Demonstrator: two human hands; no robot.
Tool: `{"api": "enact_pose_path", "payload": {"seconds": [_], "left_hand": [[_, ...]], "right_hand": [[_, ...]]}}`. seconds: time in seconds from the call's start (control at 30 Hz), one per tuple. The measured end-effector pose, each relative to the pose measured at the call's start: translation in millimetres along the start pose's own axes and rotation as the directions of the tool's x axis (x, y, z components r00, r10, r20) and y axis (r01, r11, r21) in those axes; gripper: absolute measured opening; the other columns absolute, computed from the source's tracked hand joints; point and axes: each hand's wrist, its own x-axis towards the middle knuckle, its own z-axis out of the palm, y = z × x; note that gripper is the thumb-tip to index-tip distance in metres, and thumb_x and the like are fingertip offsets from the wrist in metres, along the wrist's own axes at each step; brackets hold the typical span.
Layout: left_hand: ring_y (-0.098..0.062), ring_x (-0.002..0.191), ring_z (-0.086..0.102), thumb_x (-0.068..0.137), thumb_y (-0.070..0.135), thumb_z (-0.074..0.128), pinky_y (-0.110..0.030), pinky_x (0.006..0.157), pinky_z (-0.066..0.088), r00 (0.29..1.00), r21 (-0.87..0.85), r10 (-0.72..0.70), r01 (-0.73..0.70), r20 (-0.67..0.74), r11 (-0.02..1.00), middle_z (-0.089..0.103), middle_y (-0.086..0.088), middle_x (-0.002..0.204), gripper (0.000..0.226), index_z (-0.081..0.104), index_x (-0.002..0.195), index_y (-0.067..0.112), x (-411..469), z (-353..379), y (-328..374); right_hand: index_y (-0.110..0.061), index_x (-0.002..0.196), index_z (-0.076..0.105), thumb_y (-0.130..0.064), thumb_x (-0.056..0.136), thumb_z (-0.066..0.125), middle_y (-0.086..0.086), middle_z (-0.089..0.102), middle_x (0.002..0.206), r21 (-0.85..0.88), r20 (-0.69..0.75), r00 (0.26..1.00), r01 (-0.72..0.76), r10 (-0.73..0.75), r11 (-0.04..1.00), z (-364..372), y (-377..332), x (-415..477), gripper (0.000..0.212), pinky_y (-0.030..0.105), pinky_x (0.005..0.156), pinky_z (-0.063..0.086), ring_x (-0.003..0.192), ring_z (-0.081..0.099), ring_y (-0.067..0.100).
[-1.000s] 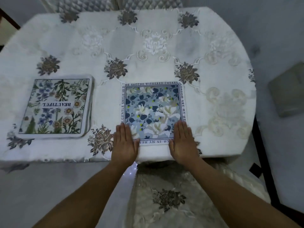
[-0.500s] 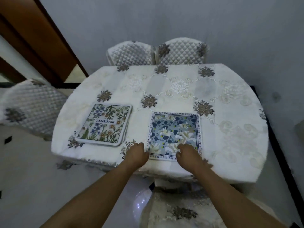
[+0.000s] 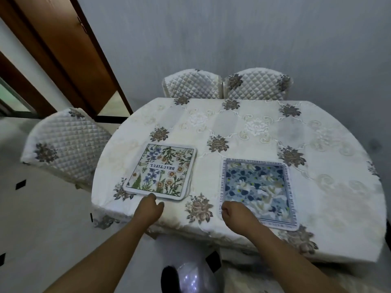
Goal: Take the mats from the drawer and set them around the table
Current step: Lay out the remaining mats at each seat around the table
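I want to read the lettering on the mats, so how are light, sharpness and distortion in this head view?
Head view: dim, flat bluish light with no hard shadows; wide-angle bend curves the table edge. BEAUTIFUL reads clearly, upside down, on the stack of green floral mats; the border text of the blue floral mat is soft and only partly legible. One glare patch sits on the shiny floor.
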Motion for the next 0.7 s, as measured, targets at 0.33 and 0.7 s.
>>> {"api": "enact_pose_path", "payload": {"seconds": [0.33,0.7], "left_hand": [[-0.044,0.107,0.058,0.088,0.032,0.064,-0.043,0.088,0.051,0.994,-0.163,-0.099,0.106,0.047,0.981,0.056,-0.029,0.119,0.05,0.048,0.119,-0.004,147,-71,-99],[-0.046,0.107,0.056,0.079,0.017,0.066,-0.043,0.086,0.047,0.986,-0.189,-0.133,0.149,0.096,0.971,0.057,-0.03,0.116,0.044,0.053,0.114,-0.006,196,-77,-109]], "right_hand": [[-0.015,0.102,0.062,-0.027,0.094,0.048,0.009,0.067,0.106,0.036,0.036,0.972,-0.235,0.234,0.971,82,-122,115,0.021,0.029,0.075,0.043,0.097,0.063,0.026],[-0.008,0.104,0.063,-0.028,0.093,0.049,0.012,0.067,0.107,0.067,0.099,0.855,-0.516,0.509,0.854,102,-149,145,0.027,0.029,0.079,0.046,0.096,0.061,0.025]]}}
